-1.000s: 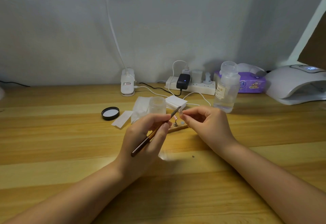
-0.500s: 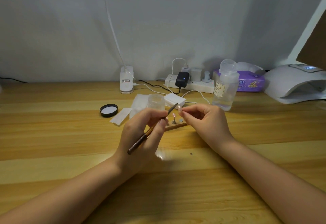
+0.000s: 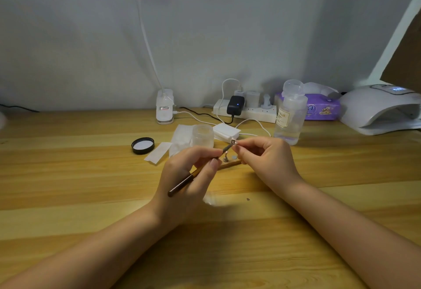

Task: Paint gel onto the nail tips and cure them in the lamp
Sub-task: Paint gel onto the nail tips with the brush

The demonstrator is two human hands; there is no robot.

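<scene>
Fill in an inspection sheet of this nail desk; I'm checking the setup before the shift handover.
Surface: wooden table, one small dark speck.
Job's things: brush tip at the nail tip; curing lamp far right; open jar, its black lid apart.
Clutter: wipes, liquid bottle, tissue pack, small stands on a strip.
Hands: left hand grips the brush; right hand pinches the nail tip.
Cables: white and black leads run from the power strip.
Surroundings: grey wall, bright light above.
</scene>
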